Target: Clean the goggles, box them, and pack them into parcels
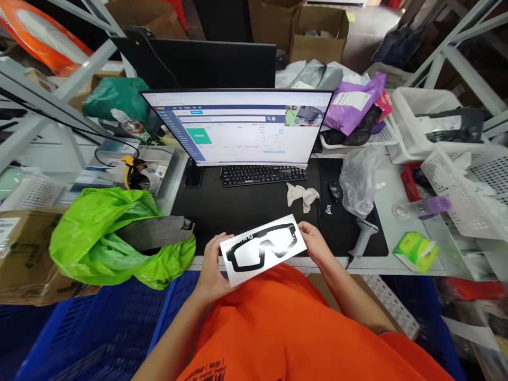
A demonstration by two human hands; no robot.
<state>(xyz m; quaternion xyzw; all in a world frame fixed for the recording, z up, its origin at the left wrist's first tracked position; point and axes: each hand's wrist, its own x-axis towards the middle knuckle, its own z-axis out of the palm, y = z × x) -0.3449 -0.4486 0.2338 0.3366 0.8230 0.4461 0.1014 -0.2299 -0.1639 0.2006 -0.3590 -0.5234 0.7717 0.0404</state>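
A flat white package (262, 248) printed with black glasses and red lettering is held level over the desk's front edge, just above my orange shirt. My left hand (212, 269) grips its left end from below and behind. My right hand (316, 243) holds its right end, fingers curled at the edge. Beyond it lie a black desk mat (246, 203), a black keyboard (264, 174) and a curved monitor (238, 127) showing a web page.
A bright green plastic bag (115, 238) with a grey item in it sits at my left, over a blue crate (91, 333). A barcode scanner (363, 238), a mouse (335, 191), crumpled tissue (301, 196), a clear bag (359, 180) and white baskets (464, 190) are at the right.
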